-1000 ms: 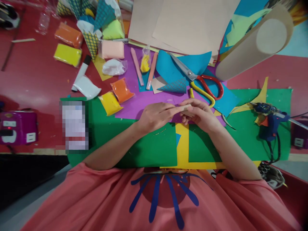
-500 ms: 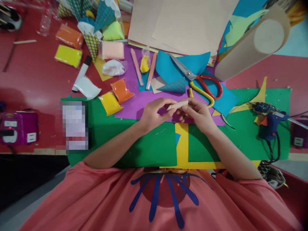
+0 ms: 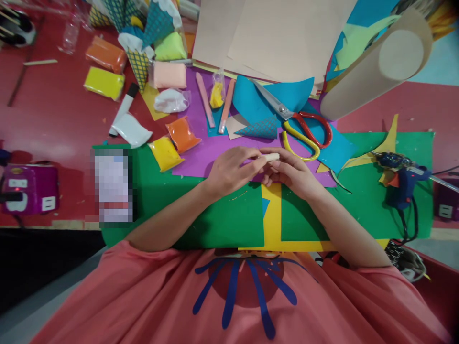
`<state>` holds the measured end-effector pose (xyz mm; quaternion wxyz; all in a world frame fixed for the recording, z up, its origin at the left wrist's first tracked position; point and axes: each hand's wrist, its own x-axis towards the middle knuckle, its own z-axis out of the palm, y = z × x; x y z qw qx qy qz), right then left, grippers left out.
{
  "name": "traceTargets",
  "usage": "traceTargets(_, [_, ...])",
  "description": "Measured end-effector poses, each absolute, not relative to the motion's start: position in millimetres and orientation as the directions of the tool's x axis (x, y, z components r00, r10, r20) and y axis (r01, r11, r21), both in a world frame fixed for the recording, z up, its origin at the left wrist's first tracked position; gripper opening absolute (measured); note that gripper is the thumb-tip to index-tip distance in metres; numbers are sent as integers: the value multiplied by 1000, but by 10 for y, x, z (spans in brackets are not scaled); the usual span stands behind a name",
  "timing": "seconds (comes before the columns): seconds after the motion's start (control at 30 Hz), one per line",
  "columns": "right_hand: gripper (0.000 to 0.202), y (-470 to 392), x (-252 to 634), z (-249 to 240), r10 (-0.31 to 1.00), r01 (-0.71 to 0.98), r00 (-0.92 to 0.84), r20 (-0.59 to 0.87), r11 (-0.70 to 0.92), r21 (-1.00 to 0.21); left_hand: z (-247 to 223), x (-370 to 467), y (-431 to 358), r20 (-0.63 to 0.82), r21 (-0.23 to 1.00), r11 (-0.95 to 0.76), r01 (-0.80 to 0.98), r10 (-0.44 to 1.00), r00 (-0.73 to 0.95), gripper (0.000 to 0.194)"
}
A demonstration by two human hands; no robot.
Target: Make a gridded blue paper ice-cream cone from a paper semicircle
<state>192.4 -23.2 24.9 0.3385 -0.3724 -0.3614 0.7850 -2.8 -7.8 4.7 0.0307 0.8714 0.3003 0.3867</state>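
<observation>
Both my hands meet over the purple sheet (image 3: 201,155), pinching a small cream-coloured rolled strip (image 3: 271,157). My left hand (image 3: 231,171) is closed on its left end, thumb and forefinger together. From the right, my right hand (image 3: 294,174) grips the strip with the thumb below it and the forefinger behind. Part of the strip is hidden by my fingers. Just beyond my hands lie a blue patterned paper cone (image 3: 258,128) and scissors (image 3: 283,112) with one red and one yellow handle.
Green sheets (image 3: 215,220) cover the near table. A blue glue gun (image 3: 406,186) lies at the right, a phone (image 3: 114,186) at the left. Orange clay (image 3: 183,134) and yellow clay (image 3: 166,154) packets are left of my hands. A large beige paper roll (image 3: 358,81) stands back right.
My left hand has shifted right along the strip, and its fingers now cover more of it. The strip looks more narrowly rolled. My right hand stays almost in place.
</observation>
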Motion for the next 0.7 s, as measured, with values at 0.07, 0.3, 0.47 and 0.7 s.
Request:
traceTargets(0.07, [40, -237, 1915, 255, 809, -266, -479, -341, -504, -822, 34, -39, -91, 634, 290, -819, 496, 552, 542, 22])
traceTargets(0.3, [32, -202, 1940, 253, 880, -247, -402, -254, -371, -895, 74, -7, -51, 617, 572, -754, 322, 654, 438, 25])
traceTargets(0.47, [30, -203, 1969, 218, 907, -208, -370, -201, -292, -934, 128, -12, -28, 378, 841, -486, 238, 842, 384, 24])
traceTargets(0.7, [36, -223, 1962, 297, 936, 1, -319, -152, -160, -987, 147, -7, -39, 326, 884, -429, 184, 849, 415, 24])
